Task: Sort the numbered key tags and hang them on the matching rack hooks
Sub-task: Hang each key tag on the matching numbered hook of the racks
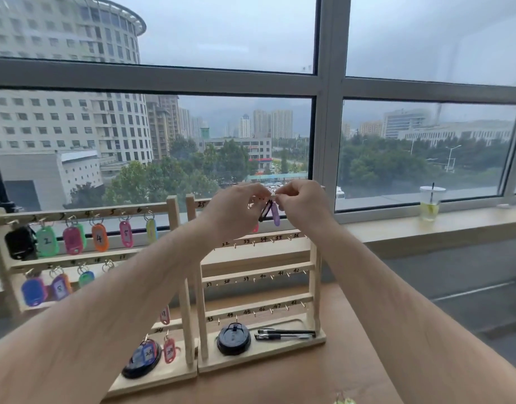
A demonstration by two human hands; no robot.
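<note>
Two wooden racks with numbered hooks stand side by side on the table: the left rack (175, 211) carries coloured tags such as the green tag 2 (47, 241) and orange tag 4 (99, 237); the right rack (259, 272) shows numbers 25 to 48 with mostly bare hooks. Both hands are raised at the right rack's top rail. My left hand (236, 208) and my right hand (302, 201) pinch a key ring between them, from which a black tag (265, 212) and a purple tag (275, 214) dangle. A pink tag (255, 228) peeks out below my left hand.
A black lid (233, 339) and two pens (284, 334) lie on the right rack's base. Another black lid (141, 363) holds tags on the left rack's base. A plastic cup with a straw (431, 203) stands on the windowsill. A window runs behind the racks.
</note>
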